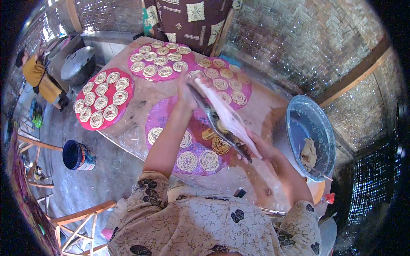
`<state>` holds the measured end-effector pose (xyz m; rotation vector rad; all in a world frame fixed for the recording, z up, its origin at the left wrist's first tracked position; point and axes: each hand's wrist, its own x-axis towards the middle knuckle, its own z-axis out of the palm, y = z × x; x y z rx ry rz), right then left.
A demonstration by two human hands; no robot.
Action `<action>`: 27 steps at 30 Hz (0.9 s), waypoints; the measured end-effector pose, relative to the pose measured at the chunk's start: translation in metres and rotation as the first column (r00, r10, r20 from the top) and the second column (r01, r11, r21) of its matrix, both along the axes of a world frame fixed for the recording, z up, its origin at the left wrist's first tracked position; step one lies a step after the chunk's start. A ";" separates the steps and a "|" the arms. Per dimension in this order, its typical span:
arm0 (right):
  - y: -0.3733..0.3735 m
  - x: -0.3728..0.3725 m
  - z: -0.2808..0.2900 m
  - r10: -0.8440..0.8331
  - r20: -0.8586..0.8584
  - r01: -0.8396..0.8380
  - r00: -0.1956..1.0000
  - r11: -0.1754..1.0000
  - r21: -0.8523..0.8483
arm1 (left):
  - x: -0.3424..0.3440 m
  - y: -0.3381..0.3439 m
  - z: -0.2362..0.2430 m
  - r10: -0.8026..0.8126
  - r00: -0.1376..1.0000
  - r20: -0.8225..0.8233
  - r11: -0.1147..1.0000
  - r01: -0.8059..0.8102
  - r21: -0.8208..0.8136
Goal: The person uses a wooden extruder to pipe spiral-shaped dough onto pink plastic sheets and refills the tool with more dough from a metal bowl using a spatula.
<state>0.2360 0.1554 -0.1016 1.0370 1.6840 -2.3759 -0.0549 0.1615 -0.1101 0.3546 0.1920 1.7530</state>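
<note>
Both my hands are closed on a long two-handled hand press (226, 112), held slanting above the table. My left hand (187, 90) grips its far upper end, and my right hand (261, 147) grips its near lower end. The press has a pale upper bar and a dark lower bar, with a short barrel at its middle. Below it lies a round pink mesh sheet (164, 121) bearing several coils of thin dough strands (187, 162). One darker, shadowed coil (221, 145) sits right under the barrel. The press and my arms hide part of the sheet.
More round sheets with dough coils cover the table's far side: a red one (95, 122) and a pink one (160, 45). A large basin (309, 102) with dough (308, 153) stands at right. A bucket (79, 155) and another person (40, 79) are at left.
</note>
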 end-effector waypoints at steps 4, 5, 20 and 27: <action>0.021 -0.031 -0.008 0.130 0.266 -0.173 0.955 0.975 0.143 | -0.026 0.012 -0.094 0.195 0.963 0.189 0.980 -0.186 -0.065; 0.023 -0.034 -0.008 0.155 0.295 -0.208 0.943 0.966 0.157 | -0.030 0.011 -0.094 0.206 0.953 0.223 0.978 -0.196 -0.067; 0.015 -0.045 0.021 0.039 0.350 -0.233 0.936 0.813 0.533 | -0.031 -0.011 -0.044 0.298 0.915 0.272 0.954 -0.279 -0.105; -0.008 -0.050 0.016 0.028 0.258 -0.144 0.966 0.884 0.444 | -0.032 -0.037 -0.026 0.292 0.935 0.201 0.951 -0.261 -0.166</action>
